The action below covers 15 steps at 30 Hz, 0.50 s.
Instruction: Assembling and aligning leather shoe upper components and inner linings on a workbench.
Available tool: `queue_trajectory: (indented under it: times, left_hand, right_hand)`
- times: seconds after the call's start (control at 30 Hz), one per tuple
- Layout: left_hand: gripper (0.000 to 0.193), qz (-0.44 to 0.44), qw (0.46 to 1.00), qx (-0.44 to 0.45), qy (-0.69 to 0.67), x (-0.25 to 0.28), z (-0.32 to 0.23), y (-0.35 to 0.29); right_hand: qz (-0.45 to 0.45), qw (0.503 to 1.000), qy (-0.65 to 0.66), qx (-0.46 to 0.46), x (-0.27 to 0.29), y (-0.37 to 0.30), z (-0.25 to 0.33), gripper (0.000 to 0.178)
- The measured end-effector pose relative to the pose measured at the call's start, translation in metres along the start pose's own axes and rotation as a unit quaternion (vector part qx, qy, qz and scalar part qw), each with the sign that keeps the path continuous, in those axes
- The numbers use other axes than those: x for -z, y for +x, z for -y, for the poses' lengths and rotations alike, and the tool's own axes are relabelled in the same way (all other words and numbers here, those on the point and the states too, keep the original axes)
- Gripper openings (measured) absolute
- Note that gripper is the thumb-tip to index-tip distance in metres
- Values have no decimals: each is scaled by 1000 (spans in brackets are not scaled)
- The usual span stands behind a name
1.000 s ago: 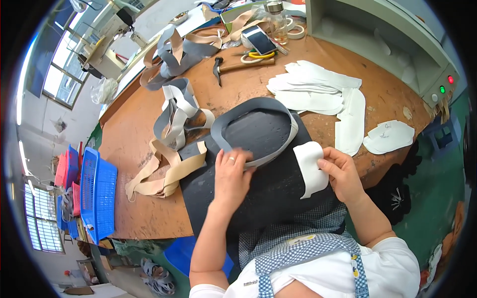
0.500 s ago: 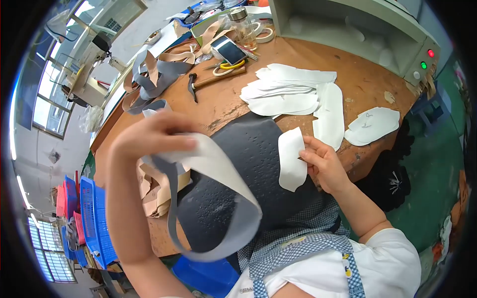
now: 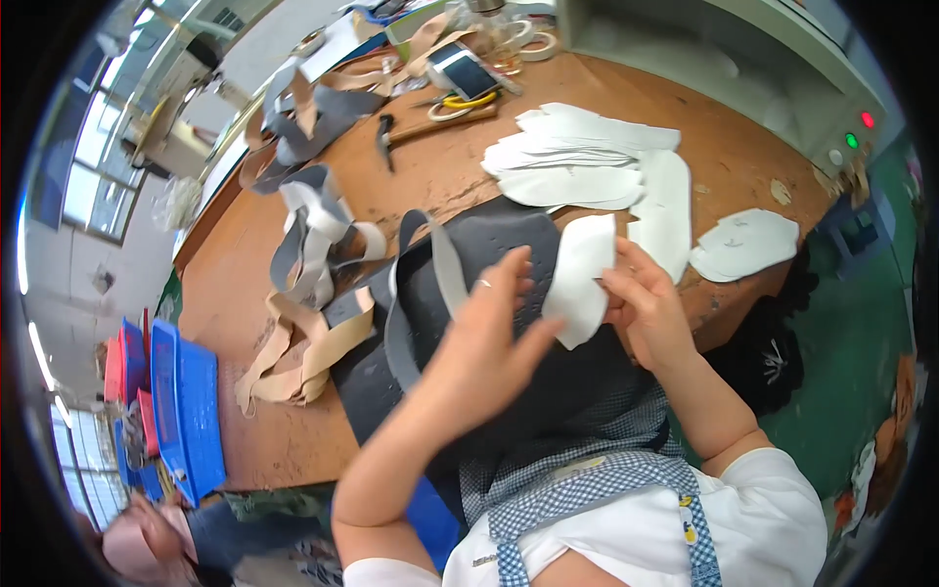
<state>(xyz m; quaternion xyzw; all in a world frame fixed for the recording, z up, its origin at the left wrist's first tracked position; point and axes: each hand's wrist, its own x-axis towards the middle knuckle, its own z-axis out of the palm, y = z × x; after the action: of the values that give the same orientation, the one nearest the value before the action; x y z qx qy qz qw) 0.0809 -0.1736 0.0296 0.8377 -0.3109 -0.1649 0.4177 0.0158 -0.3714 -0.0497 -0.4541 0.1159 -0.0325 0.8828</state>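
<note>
My right hand (image 3: 650, 301) pinches a white sole-shaped piece (image 3: 583, 279) by its right edge, above a black pitted mat (image 3: 518, 230). Close to the piece's left side is my left hand (image 3: 489, 342), fingers raised and thumb apart. The thumb tip overlaps the lower edge of the piece; whether it touches cannot be told. Behind that hand a grey strip (image 3: 448, 266) lies looped on the mat, partly hidden by the hand. A stack of similar white pieces (image 3: 577, 161) rests beyond the mat, and a smaller white pile (image 3: 745, 245) lies to the right.
Left of the mat are tangled grey-white strips (image 3: 315, 235) and tan strips (image 3: 308, 357). Farther back lie a hammer (image 3: 430, 127), yellow-handled scissors (image 3: 468, 101) and a phone (image 3: 463, 73). A grey machine housing (image 3: 704, 59) stands at back right. Blue baskets (image 3: 186, 411) are at left.
My left hand has let go of the grey strip, which now lies on the mat, and has moved right toward the white piece. At lower left another person has come into view.
</note>
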Motion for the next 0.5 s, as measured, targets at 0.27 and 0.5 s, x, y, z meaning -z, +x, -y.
queue_trajectory:
  times: [0.27,0.5]
  left_hand:
    - [39,-77,902,121,-408,-62,20,-80]
    - [34,-76,869,182,-453,-48,26,-106]
  right_hand:
    - [12,991,-136,13,-21,-34,-3,39]
    - [36,856,-465,225,-2,-48,-6,19]
